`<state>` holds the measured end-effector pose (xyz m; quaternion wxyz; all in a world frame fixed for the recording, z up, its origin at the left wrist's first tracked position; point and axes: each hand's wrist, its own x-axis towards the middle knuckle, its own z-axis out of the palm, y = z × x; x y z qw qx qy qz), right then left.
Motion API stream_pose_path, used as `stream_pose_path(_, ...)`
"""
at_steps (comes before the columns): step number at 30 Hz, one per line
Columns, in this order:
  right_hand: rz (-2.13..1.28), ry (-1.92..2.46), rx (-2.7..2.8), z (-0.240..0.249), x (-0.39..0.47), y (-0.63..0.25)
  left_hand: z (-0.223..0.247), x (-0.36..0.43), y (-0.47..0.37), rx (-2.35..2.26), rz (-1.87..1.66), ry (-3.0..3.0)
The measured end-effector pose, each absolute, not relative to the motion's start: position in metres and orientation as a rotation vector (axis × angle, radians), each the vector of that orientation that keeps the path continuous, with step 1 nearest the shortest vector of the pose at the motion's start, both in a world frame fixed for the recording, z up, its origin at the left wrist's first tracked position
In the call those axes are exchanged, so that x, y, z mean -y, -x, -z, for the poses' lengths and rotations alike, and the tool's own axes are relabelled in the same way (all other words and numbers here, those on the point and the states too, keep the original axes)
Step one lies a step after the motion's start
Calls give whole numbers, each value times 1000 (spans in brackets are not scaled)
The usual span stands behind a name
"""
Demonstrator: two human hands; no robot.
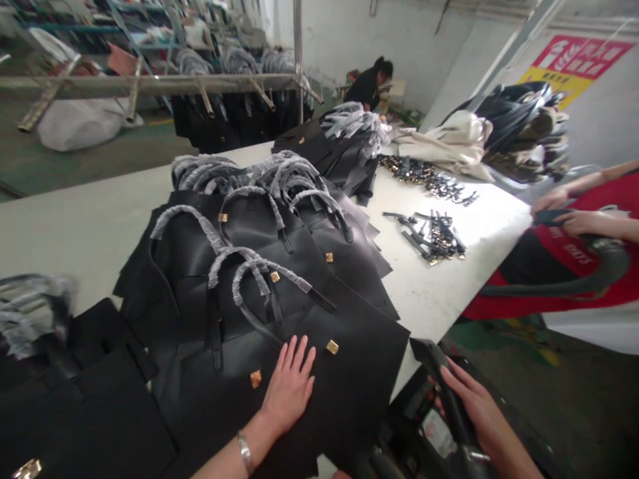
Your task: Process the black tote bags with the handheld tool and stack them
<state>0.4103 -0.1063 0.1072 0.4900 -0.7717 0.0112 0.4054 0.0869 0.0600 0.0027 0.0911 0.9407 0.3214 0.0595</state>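
Note:
My left hand [290, 386] lies flat, fingers stretched out, on a black leather bag panel [359, 379] at the top of a layered pile. Gold-coloured clasps [332, 346] are fixed to the panels, one just left of the hand. Handles wrapped in clear plastic [269, 273] loop over the pile beyond my fingertips. My right hand [469, 392] is closed around a black tube-shaped tool [452, 406] with a flat, slanted tip. A metal band shows near its lower end. The tip is close to the panel's right edge; contact cannot be made out.
Small black straps with metal ends [434, 236] lie on the white table [479, 233]. More panels [64, 399] are at left, and a metal rack [164, 83] stands behind. A co-worker in red [564, 259] is at right; another person [367, 83] sits at the back.

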Motion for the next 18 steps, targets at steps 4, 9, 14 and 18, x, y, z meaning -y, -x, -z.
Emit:
stream_pose_path(4,-1087,1788,-149,-101,105,-410,2,-59,-103,-821,-221,-2761)
stream_pose_path(9,-1137,1736,-102,-101,80,-422,5,-66,-116,-571,-136,-2757)
stream_pose_path(14,-1194,1745,-68,-102,76,-430,5,-67,-114,-586,-104,-2741)
stream_pose_path(18,-1247,1753,-101,-103,80,-428,5,-66,-114,-599,-112,-2731)
